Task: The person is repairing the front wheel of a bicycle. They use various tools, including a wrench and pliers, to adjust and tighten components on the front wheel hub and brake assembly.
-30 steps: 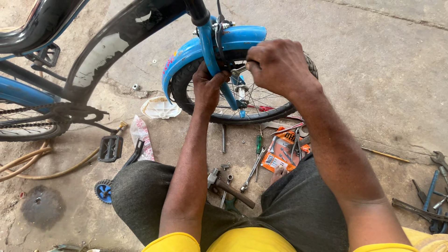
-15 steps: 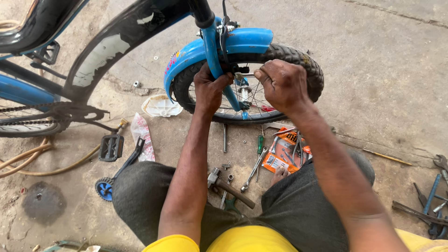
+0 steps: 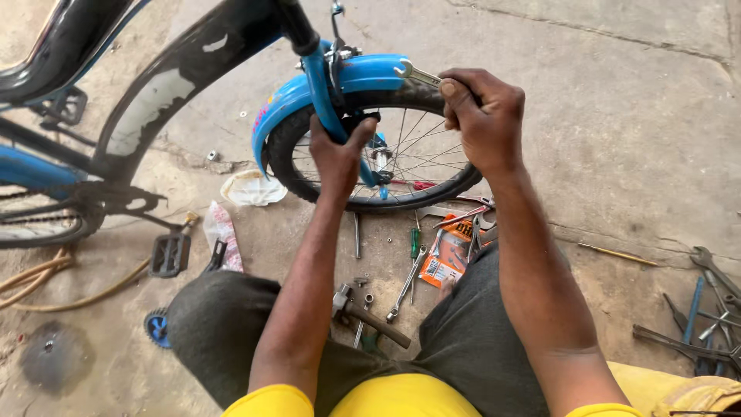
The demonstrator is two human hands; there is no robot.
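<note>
Head view, looking down: a spanner [image 3: 417, 75] is gripped in the right hand [image 3: 484, 116] above the blue mudguard [image 3: 363, 76], while the blue fork [image 3: 328, 104] is clasped by the left hand [image 3: 337, 152]. Tools [image 3: 386, 293] are scattered on the floor.

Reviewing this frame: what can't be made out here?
Head view only:
- Spanner: handle hidden inside the right hand.
- Fork blade: lower part covered by the left hand.
- Bicycle frame: cut off by the top and left edges.
- Tool pile: cropped by the right edge.
</note>
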